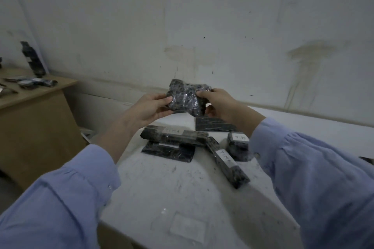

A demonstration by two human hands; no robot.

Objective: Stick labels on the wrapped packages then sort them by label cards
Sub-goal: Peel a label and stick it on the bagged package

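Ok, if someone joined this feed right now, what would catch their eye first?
The dark wrapped package held up mid-frame, gripped by the left hand and right hand, no label visible on it. Below, labelled packages lie on the white table. More dark bundles sit on the wooden desk, far left.

Crumpled plastic-wrapped package (pixel 187 97) is glossy black mottled blue-grey, rectangular paper labels (pixel 173 131) are white, flat tabletop (pixel 162 184) is white flecked with black scuffs, cotton shirt sleeves (pixel 60 198) pale blue, wooden side desk (pixel 34 127) tan.
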